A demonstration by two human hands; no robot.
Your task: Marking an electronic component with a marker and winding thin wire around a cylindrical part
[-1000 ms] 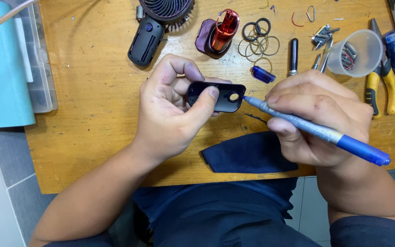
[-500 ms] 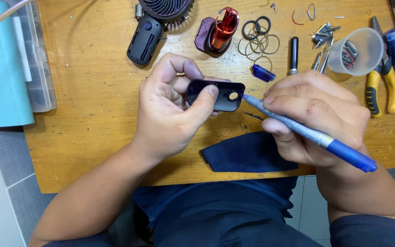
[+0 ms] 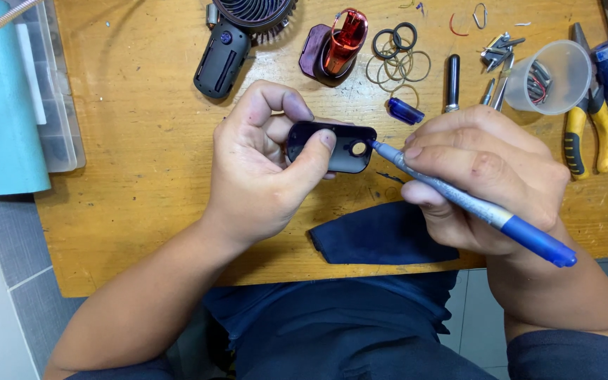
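Above a wooden table [image 3: 142, 176], the left hand [image 3: 265, 165] clamps a dark oval plastic cover [image 3: 332, 146] between thumb and fingers. Just right of that grip, the right hand [image 3: 483, 176] closes around a blue-capped pen [image 3: 473, 204], tip touching the cover's edge.

Bright, even overhead light; soft shadows, sharp focus, slight edge distortion.

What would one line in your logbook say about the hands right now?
left hand: pinches dark oval cover | right hand: holds blue pen, tip at cover's edge beside its round hole | wooden table: blue cloth beneath
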